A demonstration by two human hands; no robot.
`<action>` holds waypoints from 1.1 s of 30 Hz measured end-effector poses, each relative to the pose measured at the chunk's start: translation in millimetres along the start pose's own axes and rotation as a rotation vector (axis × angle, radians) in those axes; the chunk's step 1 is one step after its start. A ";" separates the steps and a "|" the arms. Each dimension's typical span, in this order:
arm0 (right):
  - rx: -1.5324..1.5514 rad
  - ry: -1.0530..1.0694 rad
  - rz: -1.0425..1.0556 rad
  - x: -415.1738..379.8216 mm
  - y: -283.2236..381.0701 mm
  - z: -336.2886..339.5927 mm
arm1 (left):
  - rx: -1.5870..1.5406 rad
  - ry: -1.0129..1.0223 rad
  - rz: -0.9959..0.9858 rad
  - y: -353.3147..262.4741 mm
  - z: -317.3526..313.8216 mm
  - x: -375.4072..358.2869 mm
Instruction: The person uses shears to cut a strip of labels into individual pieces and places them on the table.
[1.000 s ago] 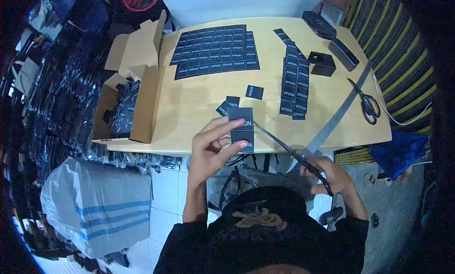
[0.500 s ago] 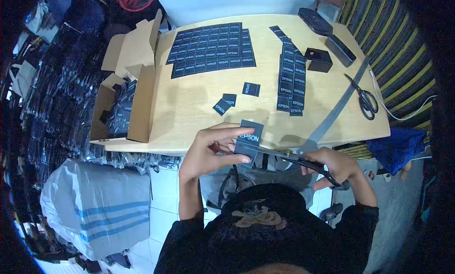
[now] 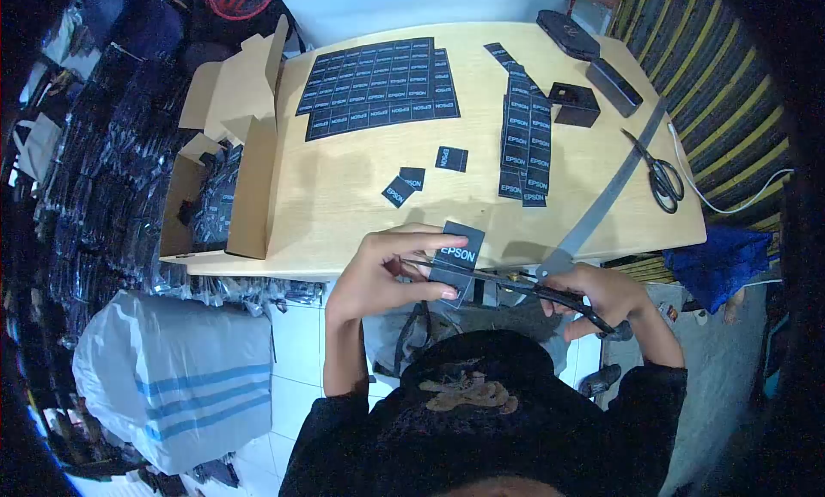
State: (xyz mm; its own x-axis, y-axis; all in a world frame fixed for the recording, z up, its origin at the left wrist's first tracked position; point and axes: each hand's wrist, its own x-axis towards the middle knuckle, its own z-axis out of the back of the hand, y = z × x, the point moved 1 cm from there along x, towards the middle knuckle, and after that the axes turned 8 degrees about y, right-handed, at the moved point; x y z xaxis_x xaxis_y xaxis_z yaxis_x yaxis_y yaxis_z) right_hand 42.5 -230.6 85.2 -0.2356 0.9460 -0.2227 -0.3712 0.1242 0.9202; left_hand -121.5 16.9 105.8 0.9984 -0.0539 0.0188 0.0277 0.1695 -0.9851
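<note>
Holding dark pieces point(image 3: 218, 201), a cardboard box point(image 3: 254, 187) stands near the left fingers point(image 3: 428, 241).

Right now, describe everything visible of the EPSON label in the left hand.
The label is a thin, flat, dark rectangle with pale EPSON lettering, material unclear. Held tilted near the front edge of the table by fingers of the left hand, it is crossed below the lettering by the scissors in the right hand.

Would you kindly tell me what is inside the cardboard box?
The box holds a heap of dark pieces, some with pale markings. Whatever lies beneath the top ones, and the box's floor, is covered.
</note>
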 end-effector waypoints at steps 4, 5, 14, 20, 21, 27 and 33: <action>-0.011 0.010 0.038 0.3 -0.2 1.1 | 0.008 0.019 0.003 -0.5 1.2 0.6; -0.011 0.010 0.038 -0.3 1.0 0.7 | 0.015 0.024 0.013 -1.4 1.2 0.7; 0.016 -0.044 -0.024 -1.7 0.1 -3.4 | 0.007 0.028 0.018 1.3 3.0 1.0; -0.022 -0.078 -0.097 -0.8 -0.3 -6.4 | 0.008 0.013 -0.017 8.7 4.4 1.8; -0.021 -0.077 -0.097 -0.2 -1.4 -6.6 | -0.039 0.000 -0.018 10.4 4.3 1.8; -0.082 -0.101 -0.104 -0.6 -6.6 -7.1 | -0.067 -0.006 0.001 11.9 6.5 3.9; -0.008 -0.231 -0.123 -27.2 -22.7 -16.4 | 0.077 -0.249 0.132 46.8 31.9 14.5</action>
State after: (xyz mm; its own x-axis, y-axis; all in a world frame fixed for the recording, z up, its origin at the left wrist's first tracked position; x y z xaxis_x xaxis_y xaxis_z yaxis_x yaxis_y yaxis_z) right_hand 42.7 -264.1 65.1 0.0224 0.9674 -0.2524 -0.3915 0.2407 0.8881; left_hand -104.1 55.4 65.4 0.9747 0.2156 -0.0582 -0.1094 0.2338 -0.9661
